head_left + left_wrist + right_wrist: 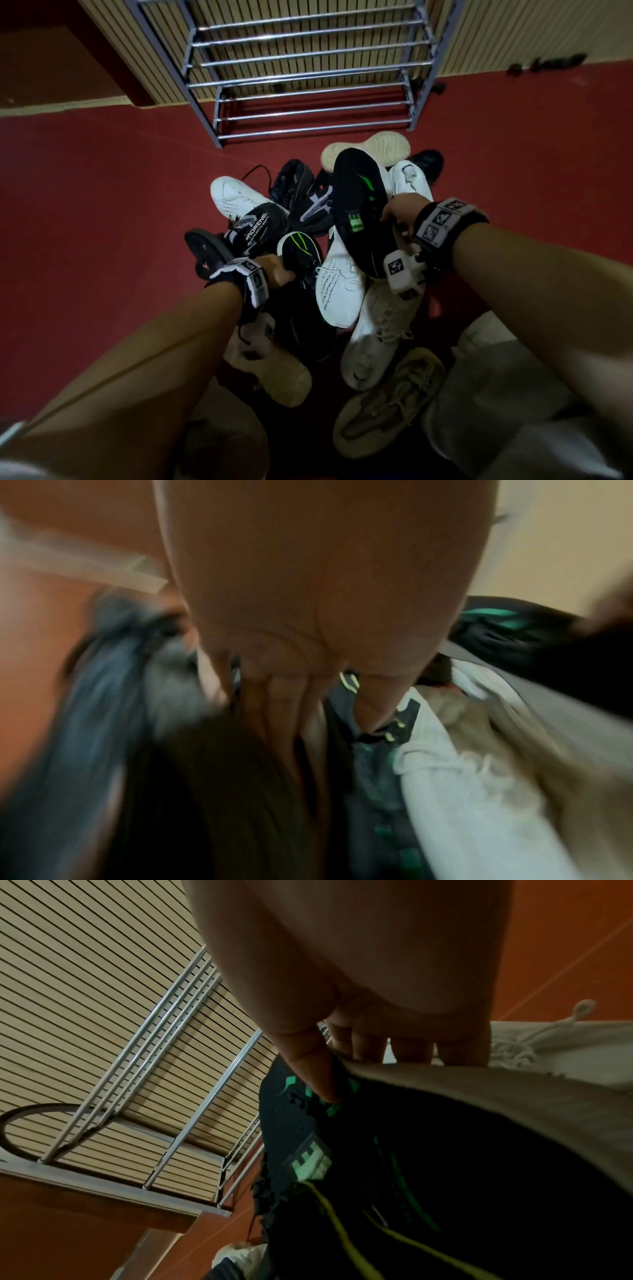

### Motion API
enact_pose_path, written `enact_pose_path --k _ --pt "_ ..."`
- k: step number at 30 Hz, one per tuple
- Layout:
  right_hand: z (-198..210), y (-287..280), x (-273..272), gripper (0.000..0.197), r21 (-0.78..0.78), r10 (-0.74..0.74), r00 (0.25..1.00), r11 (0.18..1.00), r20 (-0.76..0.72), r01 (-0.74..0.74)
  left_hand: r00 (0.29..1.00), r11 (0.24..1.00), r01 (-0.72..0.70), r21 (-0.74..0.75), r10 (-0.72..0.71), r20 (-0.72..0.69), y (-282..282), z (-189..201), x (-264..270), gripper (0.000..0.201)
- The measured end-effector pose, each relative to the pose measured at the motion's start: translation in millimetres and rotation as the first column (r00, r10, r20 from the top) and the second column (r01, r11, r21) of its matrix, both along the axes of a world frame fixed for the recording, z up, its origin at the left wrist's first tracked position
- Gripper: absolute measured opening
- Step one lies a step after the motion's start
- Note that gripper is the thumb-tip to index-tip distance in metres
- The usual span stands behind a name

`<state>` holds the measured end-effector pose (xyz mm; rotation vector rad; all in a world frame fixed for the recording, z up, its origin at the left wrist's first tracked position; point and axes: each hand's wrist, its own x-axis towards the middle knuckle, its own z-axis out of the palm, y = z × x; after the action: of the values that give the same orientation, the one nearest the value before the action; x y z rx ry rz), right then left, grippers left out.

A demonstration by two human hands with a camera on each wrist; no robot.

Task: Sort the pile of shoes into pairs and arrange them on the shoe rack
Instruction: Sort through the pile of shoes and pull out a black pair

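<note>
Chrome-barred metal shoe rack [308, 78], twelve o'clock: bare, no shoes placed; mixed pile of black and white trainers [329, 260], centre floor: unsorted; right hand [399, 212] fingers wrapped round black green-striped trainer [359, 205], lifted; left hand [277, 270] fingers curled on matching black green-marked trainer [301, 253], seven o'clock; first pair likely underway.

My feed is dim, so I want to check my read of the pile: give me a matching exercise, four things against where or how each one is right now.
Things:
1. black shoe with green marks
2. second black-and-green shoe
3. shoe rack
4. cream sole

States:
A. stands by the wall, no shoes on its bars
B. held by the right hand, sole up
C. far side of the pile, nearest the rack
D. gripped by the left hand

Pairs: 1-B, 2-D, 3-A, 4-C
</note>
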<state>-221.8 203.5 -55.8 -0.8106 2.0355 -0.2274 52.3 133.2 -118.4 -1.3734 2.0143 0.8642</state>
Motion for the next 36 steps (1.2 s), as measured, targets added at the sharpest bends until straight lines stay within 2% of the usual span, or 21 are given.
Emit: enact_pose_path --k 4,7,9,10,11,12,14,16,18,21,24,26,29,31,33,36 --pt "-6.7 -3.5 2.8 0.044 0.011 -0.001 1.000 1.000 0.010 0.001 0.994 0.995 -0.095 0.043 0.092 0.064 6.7 -18.4 -19.4 0.050" --pt "-2.8 -4.0 2.4 0.040 0.001 0.018 1.000 1.000 -0.001 -0.018 0.979 0.984 -0.153 -0.094 0.164 0.124 20.7 -29.6 -28.2 0.067" --pt "-2.5 -3.5 0.1 0.039 -0.010 0.017 1.000 1.000 0.014 -0.016 0.961 0.953 -0.213 -0.217 0.244 0.129 25.3 -37.1 -26.8 0.059" --pt "-5.5 -2.5 -2.7 0.039 0.008 0.049 0.999 0.999 0.013 -0.049 0.949 0.944 -0.267 -0.195 0.292 0.116 26.2 -36.9 -25.4 0.056" --pt "-11.5 -2.2 -6.1 0.039 0.016 0.066 0.998 0.998 0.013 -0.067 0.936 0.934 -0.330 -0.140 0.342 0.077 23.9 -40.4 -22.0 0.059" --pt "-13.4 -0.4 -7.1 0.035 -0.001 0.017 0.999 1.000 0.032 -0.017 0.921 0.920 -0.382 -0.085 0.387 0.054 21.5 -40.8 -20.3 0.064" --pt "-15.5 -0.8 -9.8 0.006 0.005 -0.004 0.999 1.000 0.042 0.004 0.892 0.890 -0.451 -0.062 0.452 -0.006 10.9 -43.0 -15.7 0.067" --pt "-13.2 -4.4 -11.3 0.023 0.001 -0.022 0.998 1.000 0.061 0.022 0.850 0.849 -0.526 -0.056 0.522 -0.079 2.9 -43.7 -13.3 0.066" --pt "-7.9 -8.6 -10.1 0.030 -0.023 -0.036 0.997 0.999 0.075 0.038 0.812 0.819 -0.574 -0.013 0.566 -0.142 2.3 -26.6 -12.0 0.061" --pt "3.3 -18.1 -10.3 0.027 -0.056 -0.073 0.989 0.995 0.126 0.081 0.753 0.779 -0.627 -0.005 0.605 -0.261 -2.9 -5.2 -6.2 0.044" --pt "23.6 -27.1 -9.3 0.021 -0.105 -0.128 0.973 0.983 0.195 0.150 0.719 0.772 -0.635 0.029 0.604 -0.344 -15.4 8.5 -1.7 0.051" --pt "40.4 -31.4 -7.6 0.023 -0.144 -0.189 0.963 0.965 0.195 0.218 0.697 0.765 -0.643 0.028 0.600 -0.393 -26.3 17.6 1.7 0.049" --pt "65.9 -34.8 -0.6 0.012 -0.159 -0.255 0.939 0.942 0.230 0.295 0.600 0.721 -0.689 0.070 0.622 -0.504 -36.8 51.0 -1.1 0.040" --pt "82.3 -37.3 2.3 0.009 -0.169 -0.231 0.952 0.949 0.201 0.265 0.511 0.708 -0.692 0.141 0.619 -0.596 -42.5 72.6 -6.5 0.029" --pt "101.1 -39.4 3.2 0.004 -0.201 -0.178 0.968 0.956 0.175 0.212 0.387 0.645 -0.734 0.214 0.655 -0.649 -50.6 84.7 -9.3 0.039" --pt "126.5 -43.4 -2.8 0.026 -0.257 -0.119 0.977 0.953 0.176 0.162 0.185 0.557 -0.756 0.345 0.687 -0.703 -53.5 111.6 -19.7 0.052"
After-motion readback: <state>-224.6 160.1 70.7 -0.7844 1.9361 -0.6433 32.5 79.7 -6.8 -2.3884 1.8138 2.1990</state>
